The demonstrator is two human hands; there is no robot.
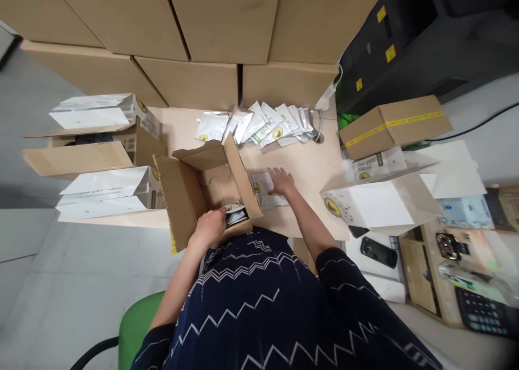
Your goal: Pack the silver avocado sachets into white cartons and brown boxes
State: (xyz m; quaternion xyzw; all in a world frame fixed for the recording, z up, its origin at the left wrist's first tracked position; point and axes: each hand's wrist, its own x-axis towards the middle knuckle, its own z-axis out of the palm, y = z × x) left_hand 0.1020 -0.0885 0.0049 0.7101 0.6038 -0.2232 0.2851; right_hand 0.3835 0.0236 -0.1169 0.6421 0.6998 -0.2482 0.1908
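Observation:
An open cardboard box point(217, 183) sits at the table's front edge with its flaps spread. Several silver-white pouches point(235, 216) stand inside, at its near right corner. My left hand point(211, 226) reaches over the near side of the box, fingers curled closed against those pouches; its fingertips are partly hidden. Right of the box, a single white pouch point(263, 185) with an avocado print lies flat on the table. My right hand point(280, 182) rests on that pouch with fingers spread. Behind the box lies an overlapping row of similar pouches point(270, 126).
Stacked cartons point(186, 83) wall off the back of the table point(308, 167). Opened white boxes point(107, 189) and a brown box point(93, 153) line the left. At right are a taped carton point(395, 124), a white box point(381, 199), a black machine point(417, 51) and a phone point(379, 252).

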